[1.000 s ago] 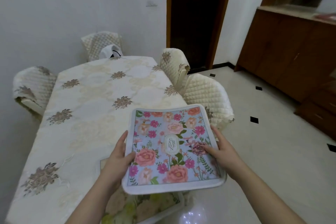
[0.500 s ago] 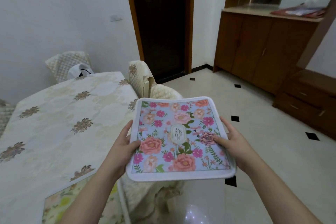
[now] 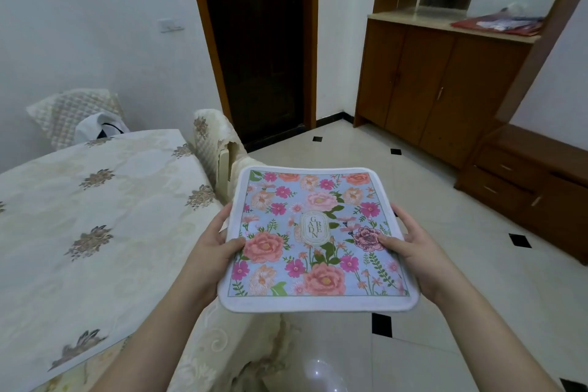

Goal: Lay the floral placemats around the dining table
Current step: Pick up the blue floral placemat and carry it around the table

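Both hands hold a floral placemat (image 3: 313, 237) flat above the floor — left hand (image 3: 213, 243) and right hand (image 3: 410, 245) gripping opposite edges, beside the cloth-covered worktop (image 3: 95, 216).

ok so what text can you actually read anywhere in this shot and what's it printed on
"GARDEN", in stacked letters inside the oval badge at the middle of the floral placemat, which both hands hold by its side edges.
Tiny lines above and below that word inside the badge: too small to read.
Papers on the wooden cabinet counter: print too blurred to read.
No other text shows.
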Motion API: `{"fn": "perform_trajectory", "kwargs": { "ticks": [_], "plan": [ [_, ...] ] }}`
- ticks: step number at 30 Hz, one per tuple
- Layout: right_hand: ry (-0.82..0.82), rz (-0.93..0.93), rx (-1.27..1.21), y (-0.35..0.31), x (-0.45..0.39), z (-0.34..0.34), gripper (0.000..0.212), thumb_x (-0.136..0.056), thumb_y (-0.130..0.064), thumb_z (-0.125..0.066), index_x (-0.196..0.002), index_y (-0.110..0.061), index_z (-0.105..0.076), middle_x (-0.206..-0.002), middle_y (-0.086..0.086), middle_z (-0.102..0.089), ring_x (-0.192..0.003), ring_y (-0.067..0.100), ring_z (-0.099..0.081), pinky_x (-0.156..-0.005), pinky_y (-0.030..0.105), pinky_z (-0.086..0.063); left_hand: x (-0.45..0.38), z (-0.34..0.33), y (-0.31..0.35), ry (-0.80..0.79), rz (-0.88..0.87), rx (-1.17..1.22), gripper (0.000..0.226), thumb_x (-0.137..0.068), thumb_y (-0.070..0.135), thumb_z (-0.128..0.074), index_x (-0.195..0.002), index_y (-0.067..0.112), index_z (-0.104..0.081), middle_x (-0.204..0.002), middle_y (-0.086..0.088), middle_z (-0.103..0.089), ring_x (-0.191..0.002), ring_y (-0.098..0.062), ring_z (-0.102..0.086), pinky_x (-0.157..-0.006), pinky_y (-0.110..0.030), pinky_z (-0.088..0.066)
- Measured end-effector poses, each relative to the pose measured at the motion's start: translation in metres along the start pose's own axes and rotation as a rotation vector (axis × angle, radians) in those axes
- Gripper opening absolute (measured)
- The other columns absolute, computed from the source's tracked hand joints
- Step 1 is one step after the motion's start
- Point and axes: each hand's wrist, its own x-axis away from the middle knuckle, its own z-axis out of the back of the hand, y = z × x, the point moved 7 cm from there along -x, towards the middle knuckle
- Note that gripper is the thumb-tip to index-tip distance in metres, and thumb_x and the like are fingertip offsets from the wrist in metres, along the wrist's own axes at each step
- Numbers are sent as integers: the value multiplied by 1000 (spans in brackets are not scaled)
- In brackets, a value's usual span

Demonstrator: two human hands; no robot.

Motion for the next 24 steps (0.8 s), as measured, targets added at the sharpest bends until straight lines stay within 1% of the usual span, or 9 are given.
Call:
{"fn": "perform_trajectory", "kwargs": {
  "ticks": [3, 5, 9, 12, 15, 19, 21, 24],
  "plan": [
    [26, -29, -38, -7, -23, 0, 56, -94, -4, -62, -123, -50, -50, -106, 22, -73, -91, 43, -72, -61, 46, -60, -30, 1, 4, 3, -12, 1, 63, -97, -5, -53, -139, 41, -47, -109, -12, -75, -89, -44, -73, -61, -49, -62],
    [45, -31, -31, -16, -39, 1, 56, -94, -3, -62, -122, -49, -49, -105, 21, -73, -90, 43, -72, -61, 45, -60, -49, -1, 10, 4, -30, -16, 67, -97, -6, -53, -143, 40, -44, -109, -12, -75, -87, -43, -73, -60, -48, -62],
    [53, -21, -11, -38, -69, 9, 57, -93, -4, -63, -123, -50, -50, -107, 19, -73, -92, 44, -72, -63, 49, -61, -88, -11, 23, -36, -53, -50, 72, -96, -5, -55, -147, 43, -39, -110, -10, -75, -88, -44, -73, -66, -59, -61],
    [85, -10, -22, -46, -85, 21, 61, -94, -2, -62, -130, -48, -45, -108, 19, -73, -93, 45, -71, -63, 50, -61, -117, -21, 27, -60, -40, -67, 75, -97, -3, -55, -149, 45, -32, -106, -4, -77, -86, -42, -74, -61, -52, -62],
    [100, 5, -38, -51, -98, 31, 61, -94, 1, -60, -131, -45, -45, -108, 19, -73, -91, 45, -72, -61, 48, -61, -142, -30, 33, -76, -43, -63, 73, -97, -3, -55, -147, 46, -36, -107, -1, -77, -86, -40, -74, -60, -52, -62],
    [115, 31, -38, -62, -120, 55, 57, -94, 1, -61, -122, -48, -50, -106, 17, -74, -89, 43, -72, -59, 45, -61, -170, -53, 36, -101, -52, -46, 68, -96, -3, -55, -133, 53, -48, -113, -5, -75, -89, -41, -74, -59, -52, -62],
    [118, 33, -33, -67, -135, 72, 58, -93, 0, -62, -123, -47, -50, -106, 17, -74, -89, 43, -73, -60, 45, -61, -184, -69, 36, -102, -46, -57, 70, -96, -3, -55, -139, 51, -45, -113, -7, -74, -89, -43, -73, -60, -52, -62],
    [125, 54, -9, -76, -165, 99, 61, -93, 0, -63, -132, -44, -47, -109, 16, -74, -91, 43, -72, -67, 52, -61, -209, -92, 35, -82, -54, -71, 73, -97, -6, -52, -145, 47, -40, -114, -12, -74, -88, -44, -73, -61, -51, -62]
  ]
}}
